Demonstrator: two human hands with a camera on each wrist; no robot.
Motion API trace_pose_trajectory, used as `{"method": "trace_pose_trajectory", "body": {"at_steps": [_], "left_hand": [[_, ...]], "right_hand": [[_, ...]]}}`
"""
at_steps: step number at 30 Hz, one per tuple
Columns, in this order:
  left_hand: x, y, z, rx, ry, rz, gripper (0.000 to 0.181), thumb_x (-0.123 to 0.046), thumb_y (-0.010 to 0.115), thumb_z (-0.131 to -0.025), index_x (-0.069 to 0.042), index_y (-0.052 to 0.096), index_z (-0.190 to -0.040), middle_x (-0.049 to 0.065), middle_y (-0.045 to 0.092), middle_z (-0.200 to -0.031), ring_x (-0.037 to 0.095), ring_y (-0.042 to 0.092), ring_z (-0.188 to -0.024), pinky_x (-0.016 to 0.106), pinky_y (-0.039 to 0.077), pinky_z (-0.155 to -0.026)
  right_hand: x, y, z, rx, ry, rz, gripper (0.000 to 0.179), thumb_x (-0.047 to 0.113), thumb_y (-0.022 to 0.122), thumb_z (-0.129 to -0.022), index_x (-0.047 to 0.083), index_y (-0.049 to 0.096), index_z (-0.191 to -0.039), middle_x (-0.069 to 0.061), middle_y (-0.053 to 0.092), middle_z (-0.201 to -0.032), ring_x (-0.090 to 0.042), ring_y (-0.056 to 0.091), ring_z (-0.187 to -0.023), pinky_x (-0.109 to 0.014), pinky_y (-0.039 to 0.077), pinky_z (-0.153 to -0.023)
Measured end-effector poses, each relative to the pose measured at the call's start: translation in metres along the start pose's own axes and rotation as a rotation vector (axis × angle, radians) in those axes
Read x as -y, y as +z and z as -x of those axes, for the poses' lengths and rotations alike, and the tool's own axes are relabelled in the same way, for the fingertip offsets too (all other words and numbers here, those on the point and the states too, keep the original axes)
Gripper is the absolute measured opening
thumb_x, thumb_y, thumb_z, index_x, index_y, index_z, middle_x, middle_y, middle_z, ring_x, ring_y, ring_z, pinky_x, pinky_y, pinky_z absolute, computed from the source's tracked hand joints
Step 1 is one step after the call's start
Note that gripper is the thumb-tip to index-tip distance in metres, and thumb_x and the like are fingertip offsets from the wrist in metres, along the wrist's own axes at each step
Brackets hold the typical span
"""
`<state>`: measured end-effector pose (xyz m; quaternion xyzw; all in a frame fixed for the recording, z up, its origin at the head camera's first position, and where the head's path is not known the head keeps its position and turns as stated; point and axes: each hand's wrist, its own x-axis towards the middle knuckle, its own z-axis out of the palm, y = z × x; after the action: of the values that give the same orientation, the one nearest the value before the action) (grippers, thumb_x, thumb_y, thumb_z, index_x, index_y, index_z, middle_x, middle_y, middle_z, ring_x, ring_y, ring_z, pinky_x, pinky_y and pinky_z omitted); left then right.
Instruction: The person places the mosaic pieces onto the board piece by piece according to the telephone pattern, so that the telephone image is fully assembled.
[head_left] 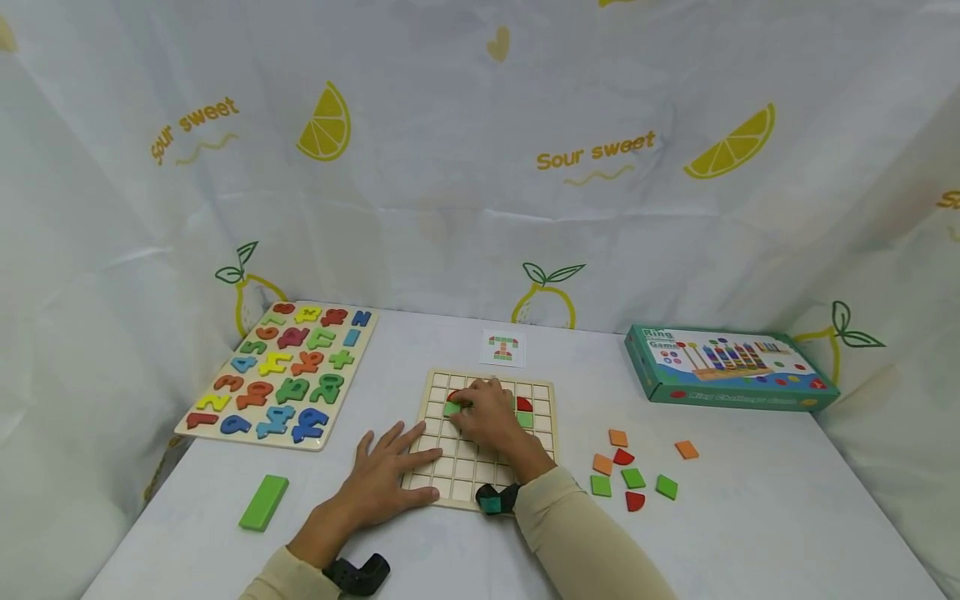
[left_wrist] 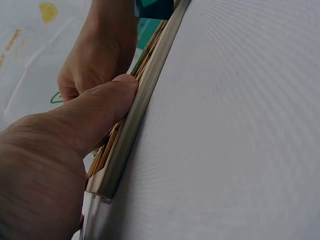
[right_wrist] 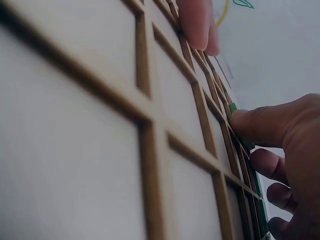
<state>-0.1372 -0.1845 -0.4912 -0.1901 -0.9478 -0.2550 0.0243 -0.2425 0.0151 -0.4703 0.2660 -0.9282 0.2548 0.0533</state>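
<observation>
A wooden grid board (head_left: 465,471) lies in the middle of the table in the head view. My left hand (head_left: 386,475) rests along its left side, fingers spread and the thumb at the near edge. Over the upper part of the grid, my right hand (head_left: 491,417) has curled fingers and pinches a green square tile (head_left: 451,409) at a left cell. Its thumb (right_wrist: 245,122) presses on the green tile in the right wrist view. Red quarter-circle tile (head_left: 524,404) and another green square (head_left: 525,419) sit in cells to the right. The hand hides the cells between.
Behind the board lies a pattern card (head_left: 502,348). Loose orange, red and green tiles (head_left: 633,477) are scattered to the right, before a green game box (head_left: 735,371). Leftward are a number puzzle board (head_left: 281,375) and a green block (head_left: 264,502).
</observation>
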Motion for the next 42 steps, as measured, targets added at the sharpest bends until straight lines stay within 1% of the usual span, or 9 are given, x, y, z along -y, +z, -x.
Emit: {"method": "trace_pose_trajectory", "body": {"at_steps": [4, 9, 13, 19, 22, 26, 33, 39, 42], "left_hand": [[-0.001, 0.000, 0.000, 0.000, -0.003, -0.003, 0.058, -0.058, 0.069, -0.080, -0.028, 0.064, -0.130, 0.004, 0.037, -0.151, 0.036, 0.021, -0.141, 0.067, 0.003, -0.104], [-0.001, 0.000, 0.000, 0.002, -0.009, -0.007, 0.058, -0.057, 0.070, -0.080, -0.028, 0.064, -0.130, 0.004, 0.037, -0.152, 0.036, 0.021, -0.141, 0.067, 0.003, -0.105], [-0.002, 0.000, 0.000, 0.001, -0.012, -0.010, 0.058, -0.057, 0.070, -0.080, -0.028, 0.064, -0.129, 0.004, 0.037, -0.152, 0.037, 0.021, -0.141, 0.067, 0.003, -0.104], [-0.002, 0.001, 0.000, 0.003, -0.015, 0.000, 0.058, -0.057, 0.070, -0.080, -0.027, 0.064, -0.129, 0.004, 0.037, -0.152, 0.036, 0.021, -0.141, 0.067, 0.002, -0.105], [-0.002, 0.001, 0.000, 0.008, -0.015, 0.004, 0.059, -0.058, 0.070, -0.080, -0.028, 0.064, -0.130, 0.004, 0.036, -0.152, 0.036, 0.020, -0.141, 0.067, 0.002, -0.105], [-0.001, 0.001, -0.001, 0.008, -0.015, -0.002, 0.059, -0.058, 0.070, -0.079, -0.028, 0.064, -0.130, 0.003, 0.036, -0.152, 0.036, 0.020, -0.141, 0.067, 0.003, -0.105], [0.000, -0.001, -0.001, 0.009, -0.014, -0.001, 0.059, -0.058, 0.069, -0.079, -0.028, 0.064, -0.130, 0.003, 0.036, -0.152, 0.035, 0.020, -0.141, 0.067, 0.003, -0.105], [0.000, -0.001, -0.001, 0.009, -0.010, 0.010, 0.059, -0.058, 0.069, -0.079, -0.027, 0.064, -0.129, 0.004, 0.037, -0.151, 0.037, 0.021, -0.141, 0.067, 0.003, -0.104], [-0.001, -0.001, 0.000, 0.011, -0.014, 0.011, 0.059, -0.058, 0.069, -0.079, -0.027, 0.065, -0.129, 0.004, 0.037, -0.151, 0.037, 0.021, -0.141, 0.068, 0.003, -0.104]], "right_hand": [[0.001, -0.003, 0.001, 0.007, -0.004, -0.006, 0.026, 0.025, 0.072, -0.086, 0.015, 0.074, -0.109, 0.002, 0.058, -0.092, -0.020, 0.046, -0.087, -0.044, 0.038, -0.077], [0.002, -0.017, 0.004, -0.024, -0.041, -0.077, 0.027, 0.021, 0.073, -0.085, 0.011, 0.073, -0.111, -0.003, 0.061, -0.094, -0.023, 0.046, -0.090, -0.047, 0.037, -0.079], [0.005, -0.040, 0.011, -0.080, -0.094, -0.136, 0.029, 0.017, 0.074, -0.085, 0.006, 0.071, -0.112, -0.008, 0.061, -0.094, -0.027, 0.047, -0.092, -0.049, 0.035, -0.077], [0.002, -0.078, 0.030, -0.180, -0.160, -0.152, 0.033, 0.014, 0.077, -0.082, 0.007, 0.070, -0.113, -0.001, 0.059, -0.095, -0.025, 0.046, -0.092, -0.046, 0.034, -0.077], [-0.003, -0.096, 0.043, -0.237, -0.189, -0.166, 0.034, 0.011, 0.078, -0.081, 0.006, 0.069, -0.113, 0.000, 0.059, -0.095, -0.024, 0.048, -0.091, -0.045, 0.039, -0.075], [-0.010, -0.116, 0.059, -0.286, -0.211, -0.161, 0.035, 0.010, 0.079, -0.080, 0.004, 0.069, -0.114, -0.001, 0.060, -0.096, -0.023, 0.050, -0.092, -0.044, 0.044, -0.073], [-0.027, -0.143, 0.084, -0.360, -0.172, -0.111, 0.038, 0.009, 0.079, -0.080, 0.006, 0.068, -0.116, -0.001, 0.061, -0.099, -0.022, 0.049, -0.098, -0.043, 0.044, -0.078], [-0.051, -0.159, 0.109, -0.457, -0.147, -0.080, 0.041, -0.001, 0.079, -0.076, 0.003, 0.068, -0.116, -0.004, 0.062, -0.099, -0.021, 0.050, -0.100, -0.034, 0.043, -0.079], [-0.063, -0.163, 0.119, -0.479, -0.112, -0.043, 0.043, -0.001, 0.079, -0.076, 0.004, 0.067, -0.117, -0.005, 0.062, -0.099, -0.022, 0.052, -0.098, -0.029, 0.043, -0.077]]}}
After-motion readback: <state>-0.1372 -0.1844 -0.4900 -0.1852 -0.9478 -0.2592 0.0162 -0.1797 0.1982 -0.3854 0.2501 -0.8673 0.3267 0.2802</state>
